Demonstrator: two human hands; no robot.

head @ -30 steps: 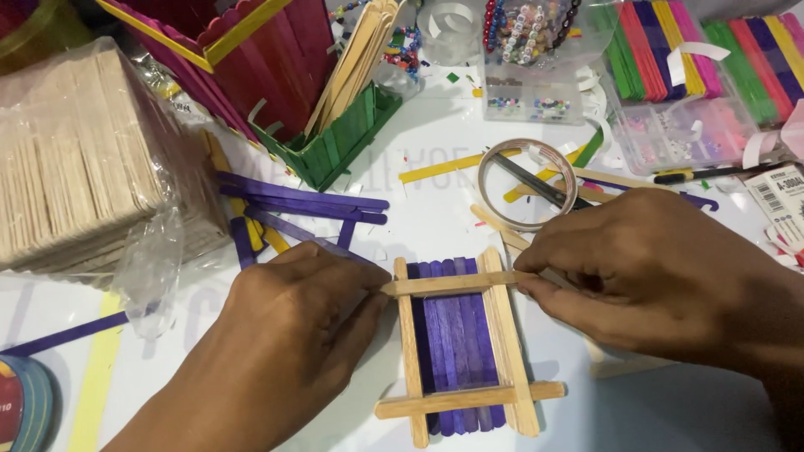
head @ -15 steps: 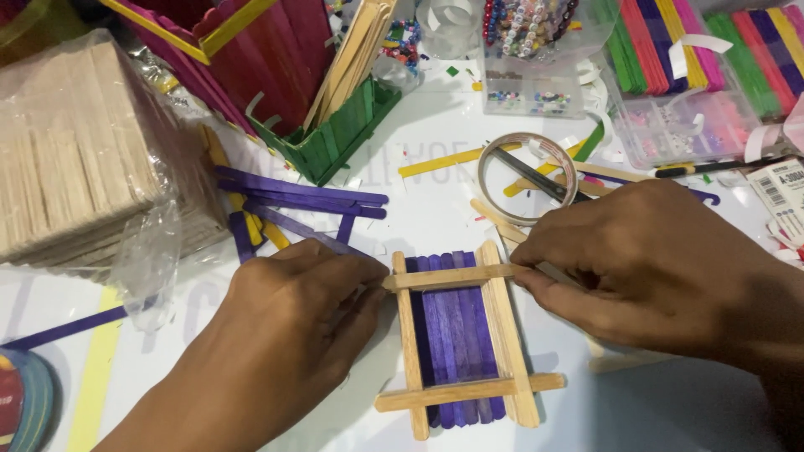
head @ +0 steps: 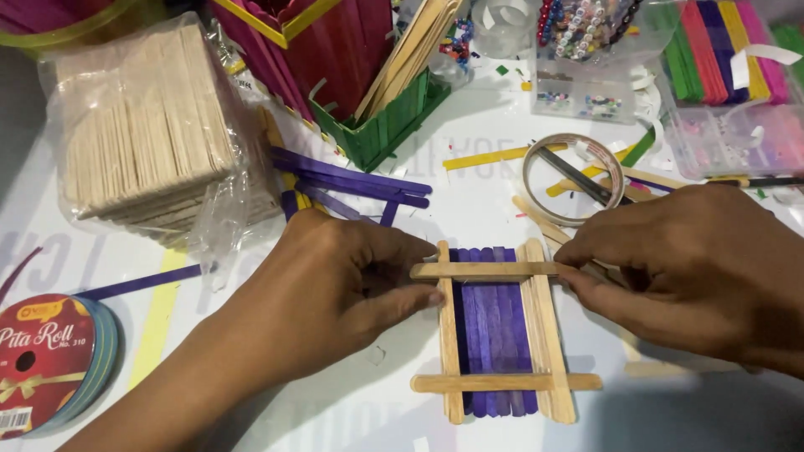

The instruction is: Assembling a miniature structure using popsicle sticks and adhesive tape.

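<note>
Here, nearest the camera, a small raft (head: 496,335) of purple craft sticks lies flat on a white table (head: 469,197), framed by plain wooden sticks along both sides and one across its near end. The left hand (head: 335,293) rests just left of the raft, fingers curled in, thumb and fingertips pinching the left end of a plain wooden stick (head: 486,269) laid across the raft's far end. The right hand (head: 695,268) sits to the right of the raft, fingers bent and closed on the right end of the same stick. Left of the raft, at the table's near edge, is a red ribbon roll (head: 46,360). Just beyond the raft lie loose purple sticks (head: 352,180), and beyond it to the right a tape ring (head: 574,180). Farther left of the raft is a bagged stack of plain sticks (head: 142,125). Farthest beyond the raft stand a green stick box (head: 385,125), a dark red stick box (head: 322,42), a clear bead tray (head: 586,50) and, to the right, a clear tub of coloured sticks (head: 729,75).
</note>
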